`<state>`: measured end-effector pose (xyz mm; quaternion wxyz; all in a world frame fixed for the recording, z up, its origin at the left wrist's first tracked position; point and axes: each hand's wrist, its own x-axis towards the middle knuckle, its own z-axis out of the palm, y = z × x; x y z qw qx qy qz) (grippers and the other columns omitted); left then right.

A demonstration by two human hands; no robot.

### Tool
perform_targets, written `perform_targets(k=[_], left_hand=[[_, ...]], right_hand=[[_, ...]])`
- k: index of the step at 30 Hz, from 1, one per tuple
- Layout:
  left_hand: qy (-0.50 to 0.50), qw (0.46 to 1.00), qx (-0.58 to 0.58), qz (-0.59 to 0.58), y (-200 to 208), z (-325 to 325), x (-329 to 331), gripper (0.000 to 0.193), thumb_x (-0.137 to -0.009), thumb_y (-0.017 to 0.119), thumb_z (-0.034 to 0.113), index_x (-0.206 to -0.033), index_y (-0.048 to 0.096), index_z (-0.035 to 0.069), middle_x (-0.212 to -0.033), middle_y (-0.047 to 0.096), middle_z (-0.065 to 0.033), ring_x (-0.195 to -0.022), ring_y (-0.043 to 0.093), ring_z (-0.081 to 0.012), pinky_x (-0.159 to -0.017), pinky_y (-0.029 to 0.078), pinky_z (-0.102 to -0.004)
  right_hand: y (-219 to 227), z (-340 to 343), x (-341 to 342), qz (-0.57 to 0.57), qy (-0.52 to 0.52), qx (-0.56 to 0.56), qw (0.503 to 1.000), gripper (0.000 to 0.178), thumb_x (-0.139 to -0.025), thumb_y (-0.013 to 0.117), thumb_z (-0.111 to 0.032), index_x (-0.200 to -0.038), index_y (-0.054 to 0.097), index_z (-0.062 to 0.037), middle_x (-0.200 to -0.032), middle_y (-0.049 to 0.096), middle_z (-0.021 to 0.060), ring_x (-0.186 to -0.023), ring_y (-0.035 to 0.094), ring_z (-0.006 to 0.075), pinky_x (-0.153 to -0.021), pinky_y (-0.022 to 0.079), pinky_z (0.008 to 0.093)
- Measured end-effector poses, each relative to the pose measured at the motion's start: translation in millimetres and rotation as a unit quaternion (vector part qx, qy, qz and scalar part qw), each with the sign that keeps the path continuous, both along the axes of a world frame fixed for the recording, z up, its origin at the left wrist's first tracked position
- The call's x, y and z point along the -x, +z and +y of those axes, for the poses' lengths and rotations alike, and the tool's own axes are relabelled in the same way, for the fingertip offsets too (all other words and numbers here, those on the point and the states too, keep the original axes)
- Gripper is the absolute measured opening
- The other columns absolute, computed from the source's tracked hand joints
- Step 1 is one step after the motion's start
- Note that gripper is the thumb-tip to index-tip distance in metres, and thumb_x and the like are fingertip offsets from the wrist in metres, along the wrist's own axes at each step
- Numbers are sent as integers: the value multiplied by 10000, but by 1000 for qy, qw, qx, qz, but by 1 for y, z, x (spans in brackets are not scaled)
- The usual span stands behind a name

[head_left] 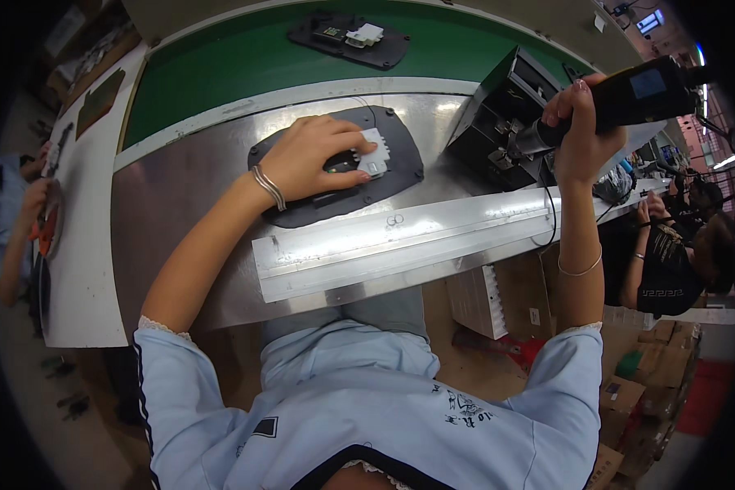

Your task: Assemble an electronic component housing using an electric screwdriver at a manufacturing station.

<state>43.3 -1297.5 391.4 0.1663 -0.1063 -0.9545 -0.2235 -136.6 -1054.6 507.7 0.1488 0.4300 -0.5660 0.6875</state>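
A dark grey rounded plastic panel point(400, 167) lies on the metal worktop before me. My left hand point(306, 155) rests over it, thumb and fingers closed around a white plastic part point(373, 153) with a toothed edge. Beneath that palm a small black piece shows only in part. Raised at the right, my right hand point(584, 139) is wrapped around a black electric screwdriver point(641, 91). Its metal nose points left and down at the front of a black screw feeder box point(498, 114); whether they touch I cannot tell.
A long metal rail point(408, 245) runs along the worktop's near edge. Beyond, a green conveyor belt point(212, 90) carries a similar panel point(392, 49) with a white part. A cable hangs beside my right forearm. Other people work at the far left and right.
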Motion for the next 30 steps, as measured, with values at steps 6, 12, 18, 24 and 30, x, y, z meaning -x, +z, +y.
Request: perform_targets(k=[6, 12, 18, 24, 30], left_hand=[[35, 999, -27, -12, 0, 14, 1, 304, -744, 715, 294, -987, 653, 122, -1090, 601, -88, -999, 554, -283, -869, 429, -369], [61, 996, -27, 58, -4, 16, 0, 299, -705, 737, 280, -947, 647, 130, -1082, 587, -60, -977, 555, -263, -869, 411, -357], [58, 995, -47, 63, -12, 12, 2, 304, -694, 726, 352, -919, 639, 167, -955, 582, -8, -913, 558, -206, -894, 387, -379], [65, 996, -45, 35, -9, 14, 0, 317, -697, 737, 316, -947, 646, 144, -1026, 586, -30, -930, 564, -226, -925, 368, -363], [69, 996, -35, 40, -10, 12, 2, 320, -690, 737, 318, -948, 649, 150, -1021, 586, -28, -930, 563, -220, -924, 363, -370]], right_hand=[[1, -5, -6, -15, 13, -25, 999, 96, -875, 545, -40, -934, 505, 24, -582, 445, 46, -463, 448, 133, -456, 398, 282], [6, -20, -34, -28, 29, -52, 998, 166, -871, 543, -54, -999, 503, 43, -576, 441, 45, -447, 437, 123, -431, 391, 259], [-4, -70, -53, -85, 147, -9, 985, 240, -874, 515, -64, -1065, 461, 72, -578, 425, 49, -445, 440, 140, -447, 406, 285], [-27, -109, -52, -109, 209, -5, 972, 167, -870, 526, -52, -1015, 490, 24, -584, 453, 64, -448, 463, 148, -452, 416, 285], [-34, -119, -49, -114, 213, -17, 970, 150, -869, 527, -57, -997, 499, 15, -573, 457, 62, -441, 468, 146, -444, 412, 283]])
